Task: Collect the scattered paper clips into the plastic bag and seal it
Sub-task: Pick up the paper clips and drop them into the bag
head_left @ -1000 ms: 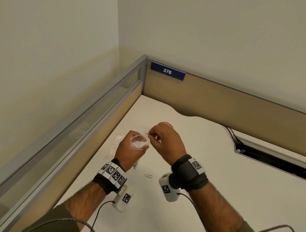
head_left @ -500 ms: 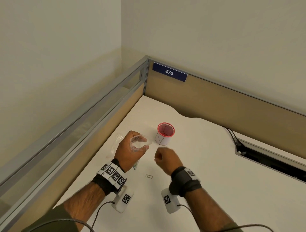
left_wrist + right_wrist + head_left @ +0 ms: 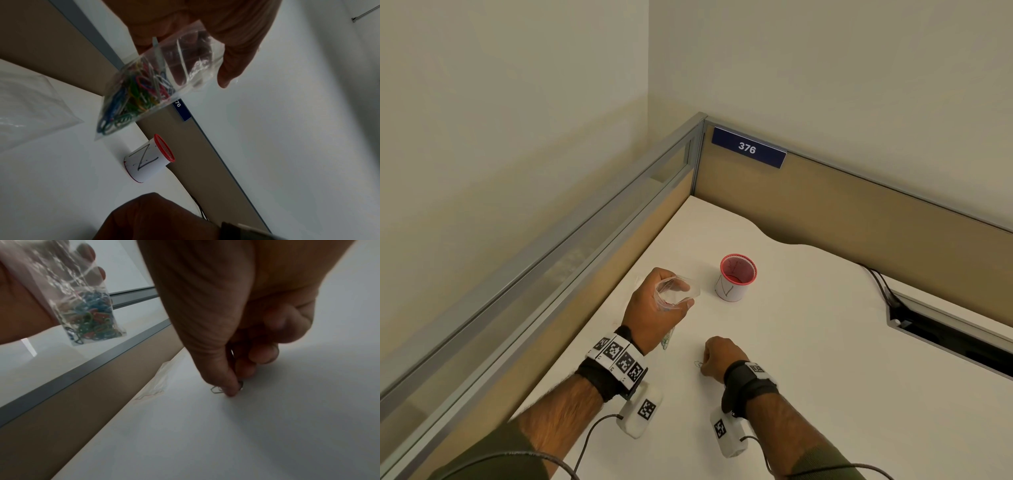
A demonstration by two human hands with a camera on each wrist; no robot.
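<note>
Left hand [image 3: 654, 308] grips open plastic bag [image 3: 144, 84] aloft — right hand's [image 3: 717, 358] grip seemingly pinches paper clip [image 3: 216, 389] mid-desk [image 3: 808, 359].

Head view high above the desk [image 3: 808, 342], looking down; wrist views close, low, sharing the bag [image 3: 144, 91].

desk [image 3: 808, 342]: cup [image 3: 736, 278] stood toward the back corner. plastic bag [image 3: 677, 290], paper clips [image 3: 131, 100] inside, was held above the desk by the left hand [image 3: 654, 310], left of the cup. a loose paper clip [image 3: 698, 364] lay nearer, at the right hand [image 3: 717, 358].
</note>
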